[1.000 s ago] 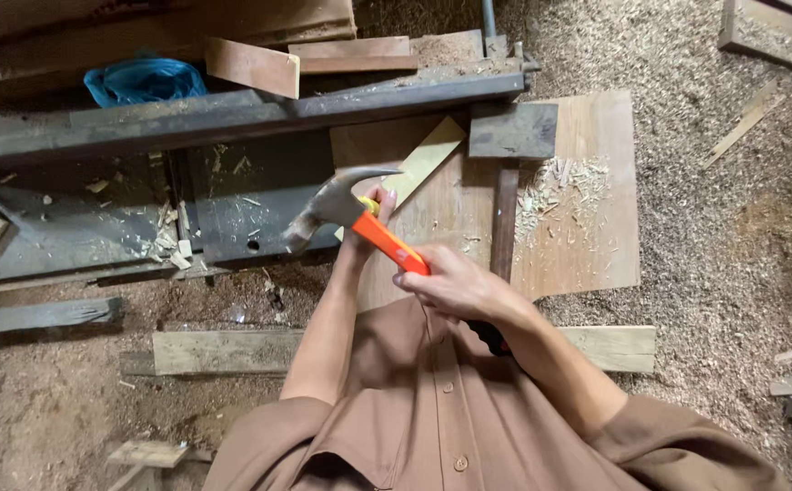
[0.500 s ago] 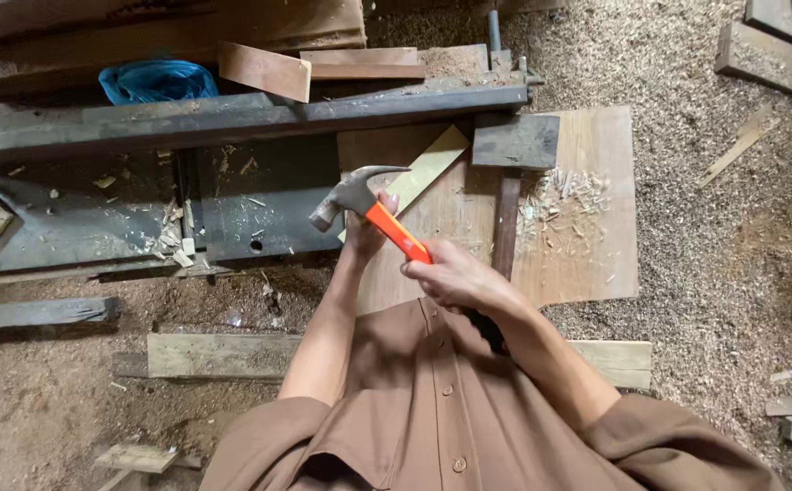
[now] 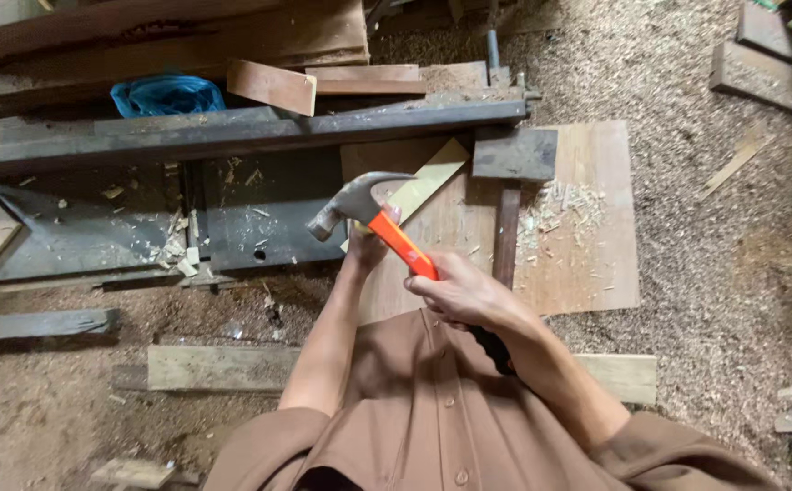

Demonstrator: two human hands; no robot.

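A claw hammer [image 3: 373, 216] has a grey steel head, a bright orange shaft and a black grip end. The person's buttoned shirt [image 3: 432, 418] is plain brown. A crumpled plastic bag [image 3: 166, 95] is blue. The plywood sheet [image 3: 578, 236] is pale tan, the metal beam [image 3: 232, 136] dark grey.

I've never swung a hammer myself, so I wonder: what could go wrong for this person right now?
The left hand steadies the pale wood strip right beneath the raised hammer, so a misjudged blow could strike fingers. The right hand grips the orange handle mid-length, perhaps reducing control. Sawdust and loose planks underfoot could cause slipping.
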